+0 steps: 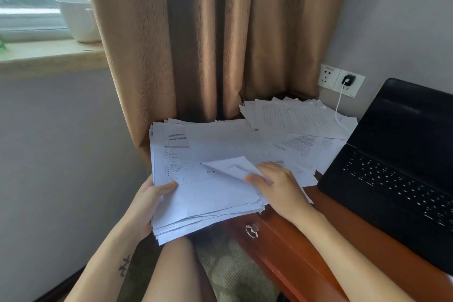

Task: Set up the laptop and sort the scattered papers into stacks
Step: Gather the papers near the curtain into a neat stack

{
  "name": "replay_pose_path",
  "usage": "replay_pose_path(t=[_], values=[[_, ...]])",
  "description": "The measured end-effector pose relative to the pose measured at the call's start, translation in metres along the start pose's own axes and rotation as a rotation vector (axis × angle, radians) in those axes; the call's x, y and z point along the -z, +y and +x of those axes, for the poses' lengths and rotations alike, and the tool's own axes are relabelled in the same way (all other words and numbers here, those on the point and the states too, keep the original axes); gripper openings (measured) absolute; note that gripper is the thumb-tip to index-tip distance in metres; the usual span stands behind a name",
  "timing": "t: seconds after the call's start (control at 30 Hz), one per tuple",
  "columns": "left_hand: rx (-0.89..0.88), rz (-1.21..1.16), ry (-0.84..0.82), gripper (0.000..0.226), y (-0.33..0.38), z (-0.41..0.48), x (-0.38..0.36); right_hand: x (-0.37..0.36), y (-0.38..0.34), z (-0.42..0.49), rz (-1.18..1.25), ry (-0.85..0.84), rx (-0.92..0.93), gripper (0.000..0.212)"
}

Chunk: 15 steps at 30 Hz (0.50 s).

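Observation:
My left hand (144, 201) grips a thick stack of white papers (201, 201) by its left edge, thumb on top, holding it past the desk's near corner. My right hand (274, 184) pinches the curled corner of the top sheet (232, 167) of that stack. More printed sheets (294, 117) lie fanned out across the back of the desk, overlapping each other. The black laptop (397, 171) stands open at the right, its screen dark, with some sheets tucked against its left side.
The reddish wooden desk (331, 218) has a drawer with a metal handle (252, 230). A white cable (339, 110) runs from a charger in the wall socket (348, 80) across the papers. Brown curtains (208, 44) hang behind. A white cup (78, 19) sits on the windowsill.

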<state>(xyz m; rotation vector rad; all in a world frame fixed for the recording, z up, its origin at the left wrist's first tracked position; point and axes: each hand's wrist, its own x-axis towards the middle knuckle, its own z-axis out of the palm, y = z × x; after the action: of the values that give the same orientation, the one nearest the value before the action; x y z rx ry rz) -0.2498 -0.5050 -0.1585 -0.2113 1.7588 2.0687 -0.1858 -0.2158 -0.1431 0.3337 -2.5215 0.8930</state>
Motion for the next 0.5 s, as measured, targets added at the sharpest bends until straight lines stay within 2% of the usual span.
replay_pose_path(t=[0.1, 0.13, 0.2, 0.27, 0.3, 0.37, 0.43, 0.5], values=[[0.002, -0.001, -0.003, 0.035, 0.000, -0.001, 0.001, 0.001, -0.001, -0.009, -0.018, -0.215, -0.070, 0.055], [-0.001, 0.002, -0.007, 0.035, 0.000, -0.001, 0.001, 0.003, 0.000, -0.013, -0.015, -0.238, -0.082, 0.064], [-0.007, -0.003, -0.014, 0.035, 0.000, -0.002, 0.001, 0.010, 0.001, -0.019, -0.016, -0.184, -0.104, 0.074], [-0.008, -0.004, -0.018, 0.035, 0.000, -0.003, 0.000, 0.017, 0.008, -0.019, -0.110, -0.083, -0.209, 0.071], [-0.010, 0.001, -0.018, 0.034, 0.000, -0.004, -0.001, 0.020, 0.013, -0.019, -0.187, -0.085, -0.290, 0.068], [-0.019, 0.014, -0.016, 0.034, 0.001, -0.006, -0.003, 0.023, 0.020, -0.021, -0.310, -0.211, -0.425, 0.073], [-0.029, 0.015, -0.011, 0.032, 0.002, -0.007, -0.005, 0.019, 0.018, -0.023, -0.359, -0.326, -0.417, 0.073], [-0.042, -0.001, -0.002, 0.029, 0.003, -0.008, -0.006, 0.009, 0.011, -0.022, -0.351, -0.365, -0.363, 0.069]])
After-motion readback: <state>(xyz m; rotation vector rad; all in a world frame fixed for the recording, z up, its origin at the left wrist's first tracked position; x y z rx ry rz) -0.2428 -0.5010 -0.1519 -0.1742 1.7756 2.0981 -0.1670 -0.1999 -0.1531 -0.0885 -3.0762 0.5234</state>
